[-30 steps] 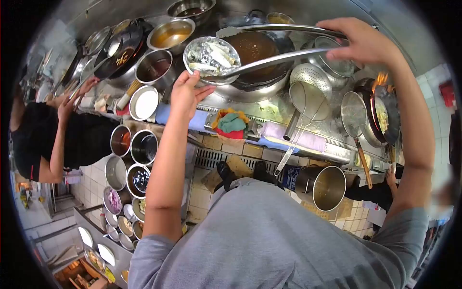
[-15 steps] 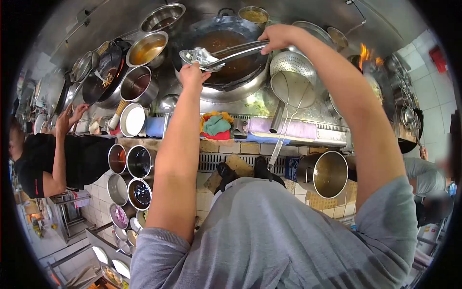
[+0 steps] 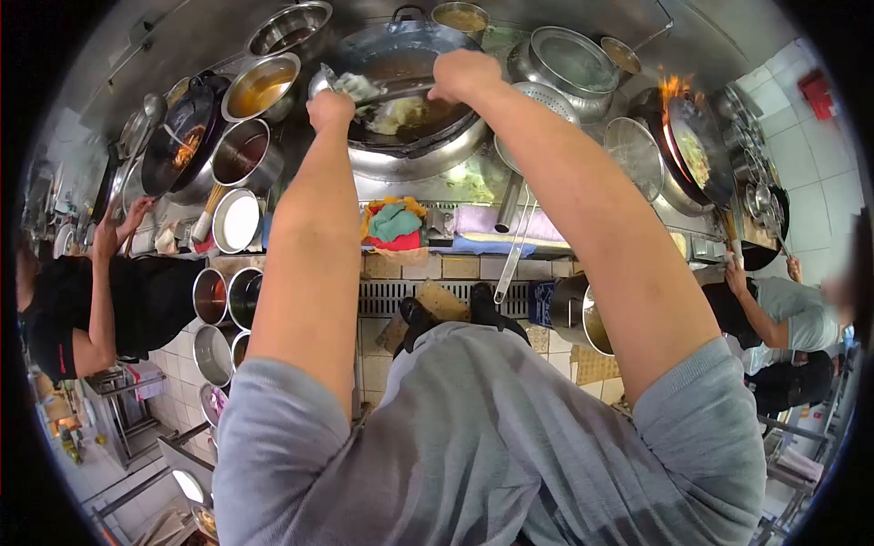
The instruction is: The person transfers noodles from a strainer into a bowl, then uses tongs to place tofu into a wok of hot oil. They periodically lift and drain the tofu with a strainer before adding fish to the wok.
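My left hand (image 3: 330,107) grips a small steel bowl (image 3: 326,80), tipped on edge over the big wok (image 3: 414,136). Pale food (image 3: 401,113) lies in the wok's brown liquid just below the bowl. My right hand (image 3: 464,75) is closed on the handle of a long metal ladle (image 3: 382,91), whose end reaches into the bowl. Both arms stretch forward over the stove edge.
Steel pots of sauces and oil (image 3: 259,86) crowd the left of the stove. Strainers (image 3: 546,100) lie right of the wok; a flaming wok (image 3: 692,150) burns further right. Folded cloths (image 3: 393,223) sit on the ledge. A person in black (image 3: 73,300) stands left; other people (image 3: 783,318) work at right.
Both hands moved further forward over the wok. The bowl went from nearly level to tipped, and the food that was in it now lies in the wok.
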The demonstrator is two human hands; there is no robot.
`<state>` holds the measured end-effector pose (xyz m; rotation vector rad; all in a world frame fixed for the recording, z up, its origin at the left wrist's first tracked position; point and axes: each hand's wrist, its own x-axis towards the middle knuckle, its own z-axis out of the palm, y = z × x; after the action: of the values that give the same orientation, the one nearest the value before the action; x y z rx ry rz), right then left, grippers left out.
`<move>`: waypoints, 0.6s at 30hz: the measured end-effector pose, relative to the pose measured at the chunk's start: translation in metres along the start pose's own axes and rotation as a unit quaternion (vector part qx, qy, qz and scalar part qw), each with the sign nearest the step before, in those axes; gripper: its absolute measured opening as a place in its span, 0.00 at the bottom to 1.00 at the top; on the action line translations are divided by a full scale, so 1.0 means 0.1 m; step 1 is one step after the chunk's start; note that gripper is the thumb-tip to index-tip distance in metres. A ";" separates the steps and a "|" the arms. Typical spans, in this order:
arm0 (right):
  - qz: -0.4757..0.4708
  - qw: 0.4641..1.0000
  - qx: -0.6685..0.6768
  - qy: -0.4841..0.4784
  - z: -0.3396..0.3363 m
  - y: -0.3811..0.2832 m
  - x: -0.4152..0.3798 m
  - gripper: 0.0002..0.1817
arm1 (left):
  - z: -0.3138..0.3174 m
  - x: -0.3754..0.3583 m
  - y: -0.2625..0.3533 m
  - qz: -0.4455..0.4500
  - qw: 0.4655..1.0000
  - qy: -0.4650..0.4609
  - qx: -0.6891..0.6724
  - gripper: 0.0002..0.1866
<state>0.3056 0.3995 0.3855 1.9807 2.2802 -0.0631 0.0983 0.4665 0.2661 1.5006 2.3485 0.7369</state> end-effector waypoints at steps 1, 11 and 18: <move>-0.004 0.999 -0.021 0.035 -0.09 0.01 0.00 0.20 | -0.04 0.10 -0.08 0.000 1.000 0.004 -0.003 0.16; -0.009 0.978 -0.195 0.077 -1.28 0.34 -0.51 0.15 | -0.77 0.78 -0.42 0.114 0.989 -0.035 -0.084 0.18; -0.067 0.976 -0.169 0.116 -1.51 -0.06 -0.87 0.15 | -0.94 0.62 -0.23 0.086 0.923 -0.160 -0.339 0.13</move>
<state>0.3020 0.3301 0.5450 1.7365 2.3610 0.5356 0.0099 0.4888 0.3355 1.3725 1.5043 1.1032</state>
